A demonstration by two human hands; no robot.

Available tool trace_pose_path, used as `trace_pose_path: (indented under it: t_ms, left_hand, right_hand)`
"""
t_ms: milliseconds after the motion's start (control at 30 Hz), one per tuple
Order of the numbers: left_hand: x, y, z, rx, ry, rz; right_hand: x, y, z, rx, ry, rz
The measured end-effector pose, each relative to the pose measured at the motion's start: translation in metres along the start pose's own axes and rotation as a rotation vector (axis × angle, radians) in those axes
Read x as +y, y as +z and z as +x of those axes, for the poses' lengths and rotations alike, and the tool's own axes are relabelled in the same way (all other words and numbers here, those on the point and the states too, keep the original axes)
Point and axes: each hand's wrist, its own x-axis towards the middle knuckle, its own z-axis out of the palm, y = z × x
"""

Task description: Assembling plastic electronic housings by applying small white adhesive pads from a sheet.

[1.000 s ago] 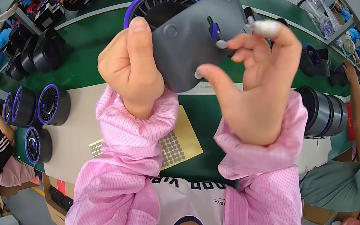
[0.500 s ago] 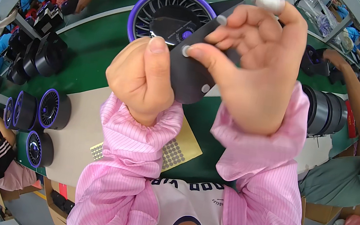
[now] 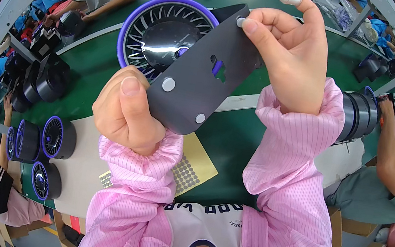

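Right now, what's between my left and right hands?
In the head view, a dark part with white round pads lies between left hand and right hand, touching both.

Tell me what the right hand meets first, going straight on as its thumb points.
The right hand would first meet the round, light-grey pad at the upper end of the dark-grey, oblong plate; its thumb seems to touch it, though depth is unclear.

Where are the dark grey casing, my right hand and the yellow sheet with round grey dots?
Dark grey casing (image 3: 191,83): head view, its flat face, below the cut-out.
Right hand (image 3: 292,61): head view, middle of the hand.
Yellow sheet (image 3: 204,162): head view, bare strip near its right edge.
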Motion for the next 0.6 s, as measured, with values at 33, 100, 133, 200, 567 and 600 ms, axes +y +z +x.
trace_pose_path:
  t_ms: [33, 100, 133, 200, 567, 600]
  left_hand:
    - [0.0, 0.0, 0.0, -0.001, 0.001, -0.001]
    - [-0.001, 0.0, 0.0, -0.018, -0.022, 0.047]
    - [-0.002, 0.0, 0.001, -0.02, -0.02, 0.047]
    - [-0.005, 0.0, 0.002, 0.035, -0.059, 0.034]
    - [-0.003, -0.001, 0.009, 0.215, -0.137, -0.112]
    - [-0.002, -0.001, 0.009, 0.245, -0.161, -0.112]
  right_hand:
    - [0.001, 0.0, 0.0, 0.005, -0.02, -0.024]
    - [0.006, 0.0, 0.001, 0.011, -0.04, -0.046]
    - [0.011, 0.0, 0.003, 0.07, -0.089, -0.171]
    - [0.016, -0.003, 0.002, 0.13, -0.138, -0.294]
    - [0.024, -0.018, -0.02, -0.147, 0.001, 0.034]
    - [0.024, -0.018, -0.02, -0.156, 0.002, 0.039]
